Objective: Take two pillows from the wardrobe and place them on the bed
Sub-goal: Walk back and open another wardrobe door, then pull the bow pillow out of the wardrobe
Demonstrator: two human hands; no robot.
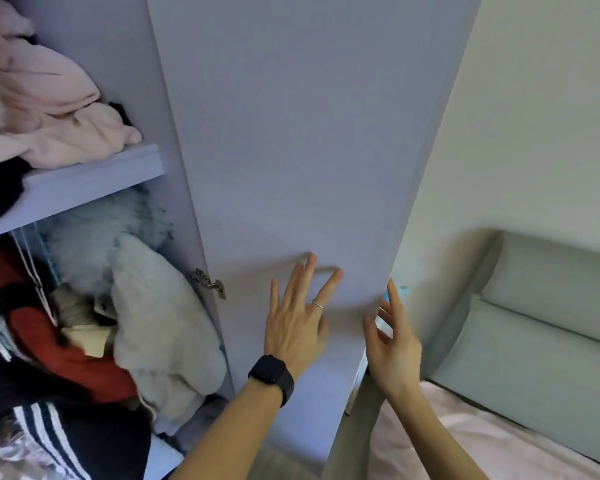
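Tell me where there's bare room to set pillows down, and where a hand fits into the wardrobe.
Free: the pink bed sheet, between the wardrobe door and headboard. Crowded: the lower compartment, packed with clothes around a beige pillow; the shelf above heaped with pink fabric, only its front edge bare.

wardrobe door (291, 150) (swung open) before the bed (499, 445)

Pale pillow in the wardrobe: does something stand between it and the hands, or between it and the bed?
Nothing visible covers the pale pillow in front. The open wardrobe door stands between it and the bed; the left hand lies flat on that door, the right hand at its free edge.
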